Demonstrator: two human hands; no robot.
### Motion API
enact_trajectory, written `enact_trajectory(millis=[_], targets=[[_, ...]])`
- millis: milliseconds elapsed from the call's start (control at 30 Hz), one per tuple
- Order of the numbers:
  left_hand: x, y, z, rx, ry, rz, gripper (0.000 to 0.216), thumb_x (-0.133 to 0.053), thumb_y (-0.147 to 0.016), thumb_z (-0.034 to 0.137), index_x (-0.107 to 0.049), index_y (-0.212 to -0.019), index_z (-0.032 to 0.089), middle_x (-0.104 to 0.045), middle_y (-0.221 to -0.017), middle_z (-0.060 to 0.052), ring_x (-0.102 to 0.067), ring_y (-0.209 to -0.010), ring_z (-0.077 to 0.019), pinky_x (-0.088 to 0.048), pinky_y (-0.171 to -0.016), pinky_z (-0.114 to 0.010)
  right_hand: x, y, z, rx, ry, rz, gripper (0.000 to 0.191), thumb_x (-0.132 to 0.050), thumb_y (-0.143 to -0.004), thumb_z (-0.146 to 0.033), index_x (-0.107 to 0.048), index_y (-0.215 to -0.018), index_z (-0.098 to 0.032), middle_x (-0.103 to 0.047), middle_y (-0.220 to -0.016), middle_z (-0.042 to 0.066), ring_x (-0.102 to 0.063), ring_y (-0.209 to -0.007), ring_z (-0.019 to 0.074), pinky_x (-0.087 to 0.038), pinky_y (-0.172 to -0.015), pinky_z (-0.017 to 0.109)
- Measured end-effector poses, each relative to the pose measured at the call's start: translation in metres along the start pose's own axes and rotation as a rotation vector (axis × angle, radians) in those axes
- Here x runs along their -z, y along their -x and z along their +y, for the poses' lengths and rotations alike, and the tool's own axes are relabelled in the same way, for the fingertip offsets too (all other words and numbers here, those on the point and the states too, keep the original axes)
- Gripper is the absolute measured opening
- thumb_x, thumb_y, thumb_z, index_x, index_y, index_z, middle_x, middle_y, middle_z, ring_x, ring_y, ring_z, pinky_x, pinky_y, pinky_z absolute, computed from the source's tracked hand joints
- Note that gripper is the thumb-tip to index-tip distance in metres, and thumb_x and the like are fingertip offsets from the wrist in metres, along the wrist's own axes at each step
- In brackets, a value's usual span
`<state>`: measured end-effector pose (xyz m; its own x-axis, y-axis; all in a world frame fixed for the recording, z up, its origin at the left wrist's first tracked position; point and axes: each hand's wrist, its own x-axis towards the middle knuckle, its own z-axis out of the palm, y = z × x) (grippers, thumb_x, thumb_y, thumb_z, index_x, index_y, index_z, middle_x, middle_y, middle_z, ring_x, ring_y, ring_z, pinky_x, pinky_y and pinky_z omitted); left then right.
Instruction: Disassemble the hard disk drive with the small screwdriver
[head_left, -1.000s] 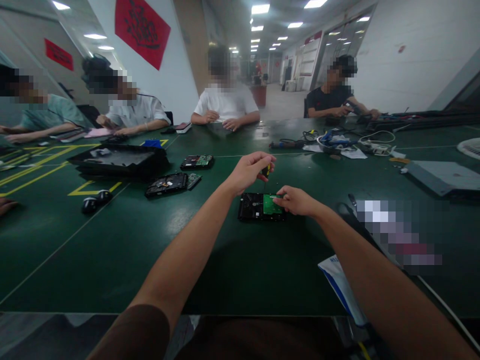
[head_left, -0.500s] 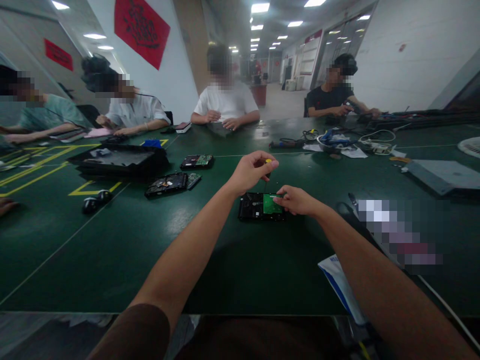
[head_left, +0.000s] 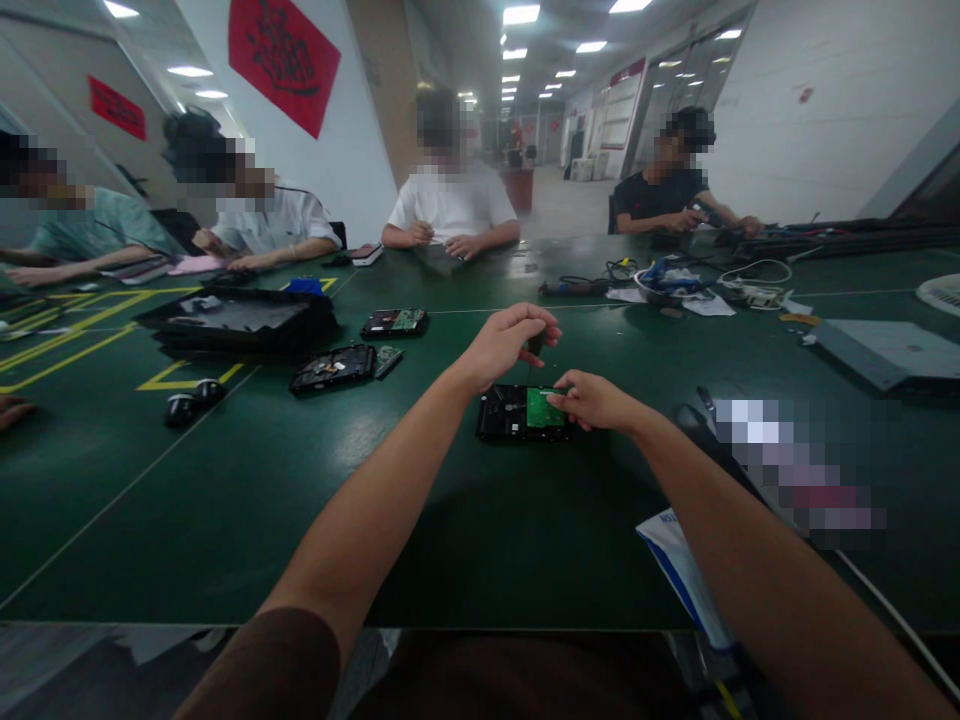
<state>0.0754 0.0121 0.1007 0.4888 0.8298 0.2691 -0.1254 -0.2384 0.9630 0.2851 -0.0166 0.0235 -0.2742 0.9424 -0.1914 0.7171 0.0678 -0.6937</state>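
While flat, hard drive [head_left: 504, 412] below left hand's [head_left: 501, 346] screwdriver [head_left: 534, 346]; right hand [head_left: 597, 402] atop

The left hand [head_left: 504, 345] is closed around the handle of a screwdriver [head_left: 533, 345]. The tool stands upright, with its shaft pointing down at a hard drive [head_left: 501, 412]. The drive lies flat on the green table [head_left: 225, 500], its green circuit board [head_left: 544, 408] facing up. The right hand [head_left: 596, 402] rests at the drive's right edge, fingertips on the board; whether it grips the drive cannot be made out. Two further hard drives [head_left: 334, 368] [head_left: 394, 322] lie well apart to the left, near a black tray [head_left: 232, 320].
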Motion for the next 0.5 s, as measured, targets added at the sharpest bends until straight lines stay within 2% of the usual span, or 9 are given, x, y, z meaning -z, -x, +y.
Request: enact_trajectory(millis=[133,233,367,500], targets=[[0.0034,-0.0013,-0.0014,-0.087,-0.171,0.004,0.022,-0.068,-0.094,0.038,-0.072,-0.094,0.017,-0.069,-0.091,-0.005,-0.063,-0.08,-0.0124,-0.052,-0.059,-0.019,-0.0005,-0.0004,0.0006,-0.005,-0.016,-0.002,0.039,-0.061,-0.101,-0.042,-0.053,-0.129,-0.015,-0.07,-0.07,-0.001,-0.059,-0.047,0.0112,-0.043,-0.046,0.022],[0.0051,-0.0009,-0.0013,-0.13,-0.241,-0.016,0.025,-0.069,-0.093,0.041,-0.075,-0.097,0.017,-0.068,-0.088,-0.004,-0.06,-0.075,-0.0112,-0.051,-0.059,-0.019,-0.0014,-0.0006,0.0008,-0.005,-0.028,0.004,0.037,-0.061,-0.102,-0.04,-0.053,-0.128,-0.015,-0.068,-0.068,-0.002,-0.057,-0.045,0.0107,-0.043,-0.046,0.022],[0.0039,0.0013,0.0016,-0.054,-0.13,-0.003,0.021,-0.066,-0.094,0.034,-0.071,-0.104,0.016,-0.07,-0.092,-0.006,-0.066,-0.083,-0.0154,-0.053,-0.056,-0.021,-0.0014,-0.0002,0.0006,0.002,-0.011,0.013,0.036,-0.061,-0.101,-0.039,-0.054,-0.126,-0.015,-0.069,-0.069,-0.002,-0.058,-0.046,0.0106,-0.042,-0.045,0.022],[0.002,0.0014,0.003,0.038,0.02,0.028,0.01,-0.058,-0.095,0.025,-0.064,-0.098,0.017,-0.074,-0.097,-0.01,-0.07,-0.091,-0.0184,-0.056,-0.058,-0.022,-0.0001,0.0004,0.0001,0.009,-0.006,0.007,0.039,-0.061,-0.101,-0.041,-0.055,-0.128,-0.014,-0.07,-0.071,0.001,-0.059,-0.048,0.0116,-0.042,-0.045,0.023]])
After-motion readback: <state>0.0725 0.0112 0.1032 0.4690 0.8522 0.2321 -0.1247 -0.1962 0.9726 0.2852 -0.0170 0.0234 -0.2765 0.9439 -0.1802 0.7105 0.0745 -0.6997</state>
